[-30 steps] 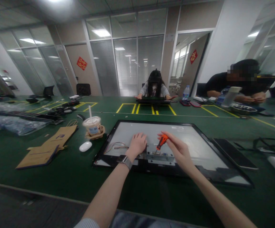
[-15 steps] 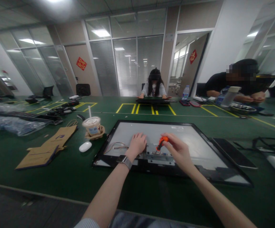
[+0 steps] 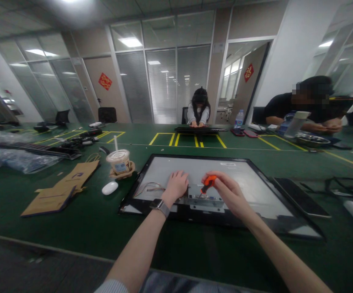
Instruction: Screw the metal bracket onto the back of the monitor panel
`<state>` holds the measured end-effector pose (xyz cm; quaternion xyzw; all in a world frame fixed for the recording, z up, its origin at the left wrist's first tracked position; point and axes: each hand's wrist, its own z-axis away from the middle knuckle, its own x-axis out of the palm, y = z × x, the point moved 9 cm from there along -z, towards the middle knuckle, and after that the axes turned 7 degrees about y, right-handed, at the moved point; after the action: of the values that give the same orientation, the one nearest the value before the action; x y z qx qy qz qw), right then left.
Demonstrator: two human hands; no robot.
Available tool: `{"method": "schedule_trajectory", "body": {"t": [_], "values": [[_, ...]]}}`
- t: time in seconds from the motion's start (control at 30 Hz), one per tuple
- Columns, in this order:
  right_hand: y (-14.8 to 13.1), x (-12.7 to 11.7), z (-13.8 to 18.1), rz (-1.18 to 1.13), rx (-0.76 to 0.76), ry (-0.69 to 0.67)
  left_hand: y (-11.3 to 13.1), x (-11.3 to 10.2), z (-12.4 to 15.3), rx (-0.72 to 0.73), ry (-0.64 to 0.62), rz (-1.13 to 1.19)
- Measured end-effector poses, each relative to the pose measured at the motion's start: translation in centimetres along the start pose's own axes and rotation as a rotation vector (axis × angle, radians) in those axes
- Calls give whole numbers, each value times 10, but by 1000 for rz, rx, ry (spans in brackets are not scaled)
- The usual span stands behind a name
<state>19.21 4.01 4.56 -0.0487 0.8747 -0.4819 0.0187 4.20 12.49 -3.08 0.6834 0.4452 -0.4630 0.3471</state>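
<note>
Dim overall, hazy ceiling lamp [image 3: 72, 1]

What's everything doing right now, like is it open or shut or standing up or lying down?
Left hand: laid flat on the panel
Right hand: gripping the screwdriver
Screwdriver: tilted, tip down
Panel: lying flat
Cup: upright, lid on
Paper bag: lying flat
Bottle: upright
Left door: shut
Right door: open

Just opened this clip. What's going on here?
Someone is working on a flat panel lying on a green table. The right hand holds an orange-and-black screwdriver, tip down at a metal bracket along the panel's near side. The left hand rests on the panel, left of the bracket. Across the table, another person sits behind a dark flat object.
</note>
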Motion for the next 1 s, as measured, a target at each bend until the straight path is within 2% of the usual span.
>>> {"method": "schedule_trajectory", "body": {"t": [0.17,0.43,0.6,0.8,1.0], "values": [[-3,8,2,-40,37,-24,-1,1,-1,3,4,3],[-11,1,-2,35,-44,50,-1,2,-1,10,3,9],[-4,2,-1,39,14,13,0,0,0,15,23,13],[-7,4,0,1,-8,11,-2,6,-2,15,7,1],[-2,5,0,-17,46,14,-3,10,-3,16,22,-7]]}}
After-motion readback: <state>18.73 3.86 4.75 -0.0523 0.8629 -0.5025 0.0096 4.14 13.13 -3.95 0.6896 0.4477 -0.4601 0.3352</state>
